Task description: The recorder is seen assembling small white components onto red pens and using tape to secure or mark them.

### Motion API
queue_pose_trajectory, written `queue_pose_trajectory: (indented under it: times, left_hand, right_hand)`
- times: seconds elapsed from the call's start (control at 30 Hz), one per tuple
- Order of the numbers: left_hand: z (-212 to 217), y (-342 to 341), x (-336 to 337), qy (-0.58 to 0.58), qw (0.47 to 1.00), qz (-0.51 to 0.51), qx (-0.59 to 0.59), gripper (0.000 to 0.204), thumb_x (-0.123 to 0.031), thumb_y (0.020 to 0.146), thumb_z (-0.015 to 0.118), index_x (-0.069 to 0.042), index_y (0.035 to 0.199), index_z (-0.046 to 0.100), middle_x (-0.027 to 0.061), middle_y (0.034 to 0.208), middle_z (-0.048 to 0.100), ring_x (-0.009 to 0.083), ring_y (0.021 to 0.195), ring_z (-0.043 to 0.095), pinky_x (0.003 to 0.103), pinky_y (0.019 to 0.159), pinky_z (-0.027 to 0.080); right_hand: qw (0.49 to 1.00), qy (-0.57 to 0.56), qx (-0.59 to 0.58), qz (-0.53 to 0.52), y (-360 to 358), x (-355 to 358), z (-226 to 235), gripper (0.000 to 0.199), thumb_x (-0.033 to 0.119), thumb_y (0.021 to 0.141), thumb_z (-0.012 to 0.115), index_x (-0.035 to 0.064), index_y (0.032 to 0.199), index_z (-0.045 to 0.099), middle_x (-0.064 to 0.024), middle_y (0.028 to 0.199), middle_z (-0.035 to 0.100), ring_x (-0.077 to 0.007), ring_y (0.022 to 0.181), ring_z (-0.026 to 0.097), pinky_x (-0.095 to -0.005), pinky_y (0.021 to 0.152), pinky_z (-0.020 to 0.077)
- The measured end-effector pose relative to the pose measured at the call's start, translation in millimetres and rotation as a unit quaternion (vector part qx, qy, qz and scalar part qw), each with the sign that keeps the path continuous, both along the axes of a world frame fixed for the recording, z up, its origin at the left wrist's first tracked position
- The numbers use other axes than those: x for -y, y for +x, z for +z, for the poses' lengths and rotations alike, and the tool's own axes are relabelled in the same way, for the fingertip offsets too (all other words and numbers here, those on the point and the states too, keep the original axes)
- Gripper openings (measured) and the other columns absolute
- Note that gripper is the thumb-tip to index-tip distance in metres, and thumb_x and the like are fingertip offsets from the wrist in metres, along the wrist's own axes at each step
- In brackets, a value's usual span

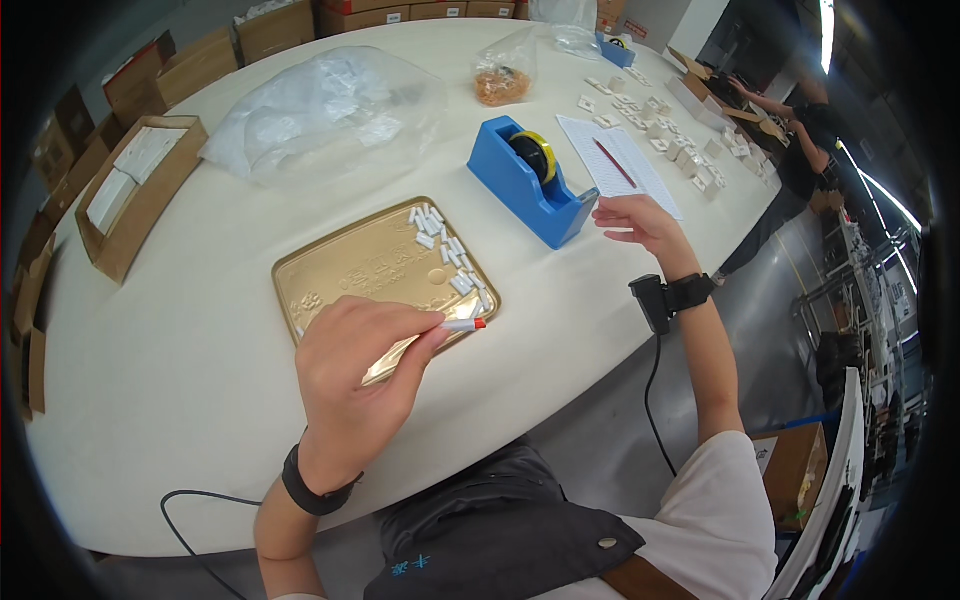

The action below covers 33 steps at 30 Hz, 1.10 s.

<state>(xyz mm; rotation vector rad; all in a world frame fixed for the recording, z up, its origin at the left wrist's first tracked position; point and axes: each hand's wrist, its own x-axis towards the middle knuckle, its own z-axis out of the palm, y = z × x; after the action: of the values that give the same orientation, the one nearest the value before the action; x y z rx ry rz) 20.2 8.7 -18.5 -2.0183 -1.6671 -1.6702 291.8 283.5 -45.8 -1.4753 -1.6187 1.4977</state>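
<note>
Left hand [362, 360] pinches a red-tipped white cylinder [461, 325], thumb against fingers, over gold tray [330, 268]'s 4 o'clock edge. More white cylinders [461, 284] in tray, 1 to 4 o'clock. Right hand [642, 220] half-spread at blue tape dispenser [500, 168]'s 4 o'clock end, contact unclear. Paper [646, 178] with red pen [615, 163], dispenser's 3 o'clock; clear plastic bag [320, 110], tray's 11 o'clock.

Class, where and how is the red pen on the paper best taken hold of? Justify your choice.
Probably at mid-length, from above, fingers across its width: the red pen lies flat on the paper, slim and straight, both long sides free.
</note>
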Motion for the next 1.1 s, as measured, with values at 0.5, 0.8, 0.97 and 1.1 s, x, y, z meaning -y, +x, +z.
queue_pose_trajectory:
  times: [0.5, 0.8, 0.97, 1.1]
  left_hand:
    - [-1, 1, 0, 0.012, 1.0, -0.005, 0.0, 0.013, -0.001, 0.066, 0.073, -0.006, 0.077, 0.067, 0.0047, 0.072, 0.066, 0.0205, 0.065, 0.058, 0.03, 0.058, 0.042]
    - [17, 11, -29, -0.126, 0.976, -0.083, 0.16, 0.006, -0.01, 0.083, 0.061, -0.004, 0.083, 0.061, 0.008, 0.065, 0.059, 0.0182, 0.058, 0.055, 0.028, 0.055, 0.039]
    - [17, 21, -142, -0.11, 0.984, -0.091, -0.106, 0.014, -0.017, 0.093, 0.046, -0.005, 0.087, 0.048, 0.015, 0.066, 0.056, 0.031, 0.061, 0.055, 0.04, 0.055, 0.039]
    - [-4, 30, -226, -0.136, 0.96, -0.125, -0.209, 0.01, -0.017, 0.092, 0.047, -0.007, 0.095, 0.049, 0.0132, 0.074, 0.059, 0.0321, 0.072, 0.058, 0.042, 0.061, 0.041]
  right_hand:
    - [0.999, -0.013, -0.016, -0.029, 3, -9, -1, 0.019, 0.023, 0.082, 0.063, 0.0059, 0.091, 0.063, -0.0031, 0.084, 0.063, -0.012, 0.08, 0.062, -0.026, 0.072, 0.0513]
    - [0.998, 0.015, -0.052, 0.009, 4, -1, 2, 0.019, 0.025, 0.085, 0.06, 0.0082, 0.094, 0.063, -0.0023, 0.092, 0.063, -0.0131, 0.09, 0.06, -0.0273, 0.078, 0.0484]
    - [0.996, 0.027, -0.083, 0.002, 5, -2, -2, 0.023, 0.025, 0.084, 0.062, 0.0056, 0.097, 0.064, -0.0045, 0.091, 0.064, -0.0139, 0.086, 0.062, -0.0273, 0.076, 0.051]
    - [0.995, 0.023, -0.101, 0.005, -3, 2, -5, 0.021, 0.024, 0.083, 0.062, 0.007, 0.095, 0.064, -0.0034, 0.089, 0.063, -0.014, 0.087, 0.062, -0.0264, 0.075, 0.0502]
